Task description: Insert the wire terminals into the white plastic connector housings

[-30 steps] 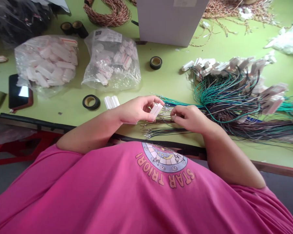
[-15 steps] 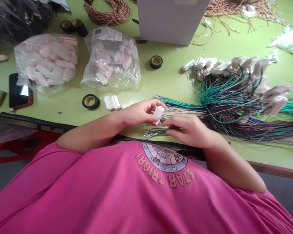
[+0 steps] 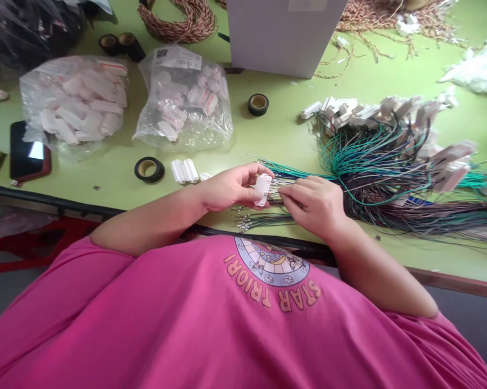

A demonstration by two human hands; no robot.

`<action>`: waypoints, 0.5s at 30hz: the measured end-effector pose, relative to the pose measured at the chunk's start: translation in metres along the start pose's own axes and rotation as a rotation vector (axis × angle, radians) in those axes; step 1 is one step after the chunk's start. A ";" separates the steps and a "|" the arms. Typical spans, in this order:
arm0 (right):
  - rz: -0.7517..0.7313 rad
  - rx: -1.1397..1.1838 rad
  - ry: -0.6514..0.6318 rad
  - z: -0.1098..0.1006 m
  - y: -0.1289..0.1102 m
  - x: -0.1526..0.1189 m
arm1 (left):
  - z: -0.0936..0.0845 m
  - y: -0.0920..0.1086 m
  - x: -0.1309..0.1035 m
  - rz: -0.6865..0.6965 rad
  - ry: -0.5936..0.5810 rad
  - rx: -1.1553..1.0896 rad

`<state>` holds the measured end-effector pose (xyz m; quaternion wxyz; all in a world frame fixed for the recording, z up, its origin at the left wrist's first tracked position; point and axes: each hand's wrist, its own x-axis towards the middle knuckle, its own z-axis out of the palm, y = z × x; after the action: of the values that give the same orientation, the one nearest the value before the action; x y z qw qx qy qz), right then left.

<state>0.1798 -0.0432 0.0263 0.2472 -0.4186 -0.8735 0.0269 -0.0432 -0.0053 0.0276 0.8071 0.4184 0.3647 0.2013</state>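
Note:
My left hand [image 3: 237, 188] pinches a white plastic connector housing [image 3: 262, 189] between thumb and fingers, just above the table. Close to its right side, my right hand [image 3: 316, 202] has thumb and index finger pressed together on a thin wire [image 3: 279, 190], whose end points at the housing. Its other fingers are curled in. Below and behind both hands lie bundled loose wires with metal terminals [image 3: 245, 221] at their ends. Teal wires [image 3: 295, 168] run just beyond the fingers. A pair of white housings [image 3: 185, 171] lies left of my left forearm.
A large wire bundle with white connectors [image 3: 389, 124] spreads on the right. Bags of housings [image 3: 77, 102] [image 3: 186, 97], tape rolls [image 3: 149, 169] [image 3: 258, 104] and a phone [image 3: 29, 151] are on the left and middle. A grey box [image 3: 284, 38] stands at the back.
My right hand has shifted slightly up and its fingers have closed into a pinch beside the housing. The left hand keeps the housing, now turned a little.

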 end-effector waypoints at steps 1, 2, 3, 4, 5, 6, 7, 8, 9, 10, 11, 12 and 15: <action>-0.037 -0.044 0.020 0.000 0.000 0.000 | 0.000 0.000 0.000 0.001 0.006 -0.003; -0.067 -0.083 0.047 0.001 -0.001 0.000 | 0.000 -0.001 0.001 0.001 0.012 -0.004; -0.093 -0.118 0.077 0.001 -0.002 0.000 | 0.000 -0.001 0.001 0.002 0.020 -0.002; -0.114 -0.150 0.106 0.000 -0.003 -0.001 | 0.001 -0.002 0.001 0.001 0.029 0.002; -0.134 -0.177 0.130 0.000 -0.004 -0.001 | 0.001 -0.002 0.002 -0.002 0.039 0.007; -0.150 -0.202 0.150 0.000 -0.005 -0.001 | 0.001 -0.002 0.002 -0.006 0.047 0.008; -0.165 -0.225 0.166 0.000 -0.006 -0.002 | 0.001 -0.002 0.002 -0.011 0.051 0.004; -0.176 -0.246 0.176 0.000 -0.007 -0.002 | 0.002 -0.002 0.001 -0.016 0.048 -0.005; -0.182 -0.265 0.181 0.000 -0.007 -0.003 | 0.002 -0.002 0.001 -0.021 0.040 -0.018; -0.185 -0.282 0.181 0.000 -0.007 -0.003 | 0.002 -0.002 0.001 -0.023 0.031 -0.031; -0.185 -0.296 0.179 0.000 -0.007 -0.004 | 0.002 -0.002 0.001 -0.025 0.023 -0.042; -0.182 -0.307 0.173 0.001 -0.007 -0.004 | 0.001 -0.002 0.001 -0.025 0.018 -0.050; -0.175 -0.320 0.159 0.001 -0.006 -0.005 | 0.001 -0.001 0.001 -0.016 0.019 -0.044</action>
<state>0.1777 -0.0511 0.0251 0.2470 -0.3758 -0.8775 -0.1668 -0.0422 -0.0060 0.0264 0.8141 0.3958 0.3711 0.2069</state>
